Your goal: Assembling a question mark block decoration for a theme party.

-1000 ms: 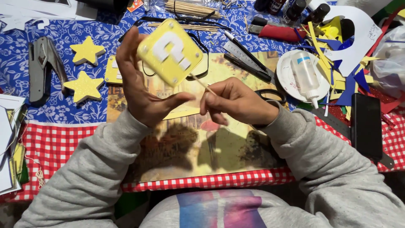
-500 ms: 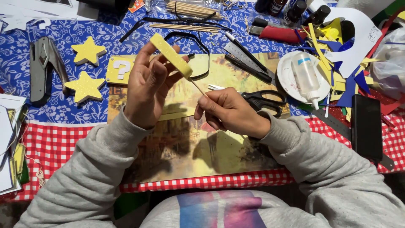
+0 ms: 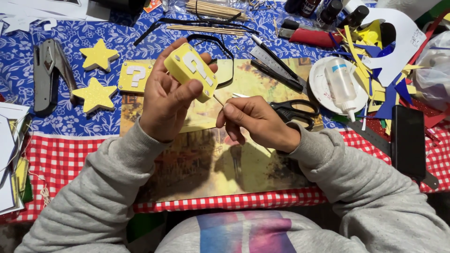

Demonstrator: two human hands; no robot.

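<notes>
Clear glue bottle (image 3: 341, 83) on white plate (image 3: 323, 89)

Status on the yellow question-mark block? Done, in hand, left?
Done: yellow block is folded into a box with a white question mark on one face; two yellow stars are cut. In hand: left hand grips the block, right hand holds a thin stick at its lower edge. Left: a flat question-mark panel lies loose on the table.

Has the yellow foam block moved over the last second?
Yes. The yellow foam block in the left hand has turned, and sits slightly lower and nearer the flat yellow square lying on the table.
</notes>
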